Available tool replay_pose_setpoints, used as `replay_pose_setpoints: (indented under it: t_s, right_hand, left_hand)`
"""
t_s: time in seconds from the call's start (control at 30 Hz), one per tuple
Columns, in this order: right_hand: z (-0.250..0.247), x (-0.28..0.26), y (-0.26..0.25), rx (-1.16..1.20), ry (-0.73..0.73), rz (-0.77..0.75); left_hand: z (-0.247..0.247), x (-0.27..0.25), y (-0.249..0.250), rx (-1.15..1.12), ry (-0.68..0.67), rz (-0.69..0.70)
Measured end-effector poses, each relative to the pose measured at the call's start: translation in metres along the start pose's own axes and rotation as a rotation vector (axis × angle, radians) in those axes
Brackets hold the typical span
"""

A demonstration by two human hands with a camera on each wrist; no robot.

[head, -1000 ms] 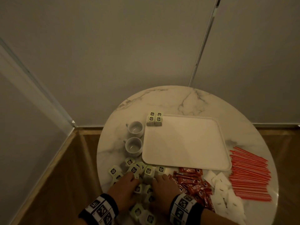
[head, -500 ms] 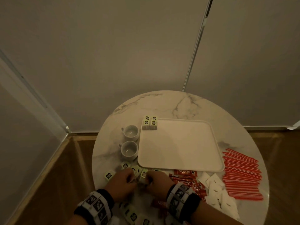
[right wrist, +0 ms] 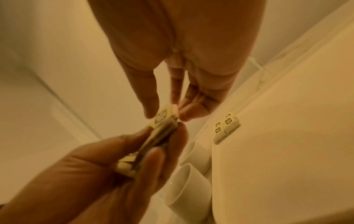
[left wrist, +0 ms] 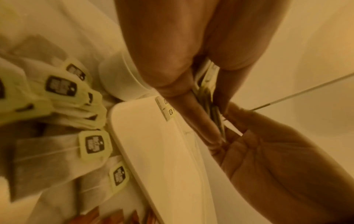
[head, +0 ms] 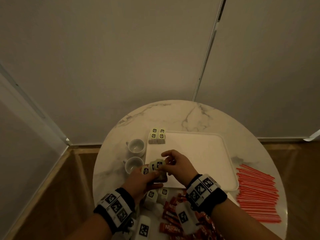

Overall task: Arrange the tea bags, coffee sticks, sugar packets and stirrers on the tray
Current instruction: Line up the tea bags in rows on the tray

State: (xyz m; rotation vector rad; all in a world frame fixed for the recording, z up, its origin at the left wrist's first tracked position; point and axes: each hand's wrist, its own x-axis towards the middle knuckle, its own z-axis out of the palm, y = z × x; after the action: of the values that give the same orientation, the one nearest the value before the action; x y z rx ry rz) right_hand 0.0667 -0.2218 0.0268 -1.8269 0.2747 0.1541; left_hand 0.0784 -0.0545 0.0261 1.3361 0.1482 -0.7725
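My left hand [head: 151,174] grips a small stack of tea bags [head: 155,166] with pale green tags, held above the near left corner of the white tray [head: 199,153]. My right hand [head: 165,164] pinches the top of that stack; the right wrist view shows thumb and fingertips on the top tag [right wrist: 165,115]. Several tea bags [head: 157,138] lie in the tray's far left corner. Loose tea bags [head: 155,194] remain on the table below my hands. Red coffee sticks [head: 171,227] lie near the front edge. Red stirrers [head: 256,193] lie right of the tray. My right wrist hides the sugar packets.
Two white cups [head: 136,146] [head: 134,164] stand just left of the tray on the round marble table [head: 181,116]. Walls close in behind and to the left. Most of the tray's surface is bare.
Both hands gathered tea bags from the pile on the table, then lifted them up and forward over the tray's near left corner. The camera view shifted slightly.
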Motion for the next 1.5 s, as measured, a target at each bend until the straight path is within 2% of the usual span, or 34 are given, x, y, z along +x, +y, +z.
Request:
replay_pose_setpoints:
  t_s: [0.07, 0.23, 0.43, 0.57, 0.83, 1.27, 1.4, 1.5]
  right_hand:
    - [-0.001, 0.004, 0.005, 0.08, 0.054, 0.067]
    - [-0.004, 0.018, 0.01, 0.07, 0.0, 0.133]
    - [-0.008, 0.081, 0.012, 0.293, 0.085, 0.269]
    - [0.008, 0.124, 0.02, 0.182, 0.084, 0.329]
    - [0.029, 0.169, 0.038, 0.046, 0.216, 0.441]
    - [0.029, 0.179, 0.039, -0.239, 0.139, 0.451]
    - [0.032, 0.177, 0.033, -0.417, 0.152, 0.417]
    - [0.03, 0.171, 0.031, -0.358, 0.197, 0.395]
  left_hand:
    - [0.005, 0.005, 0.001, -0.015, 0.064, 0.046]
    - [0.006, 0.018, 0.003, -0.024, 0.14, 0.079]
    - [-0.008, 0.021, 0.003, -0.027, 0.169, 0.057]
    - [-0.021, 0.018, -0.007, -0.024, 0.172, 0.012]
    - [-0.038, 0.009, -0.01, -0.048, 0.16, -0.056]
    - [-0.032, 0.02, -0.002, -0.1, 0.124, -0.052]
    - [-0.031, 0.023, 0.004, -0.068, 0.127, -0.026]
    - [-0.032, 0.026, 0.009, -0.052, 0.143, 0.001]
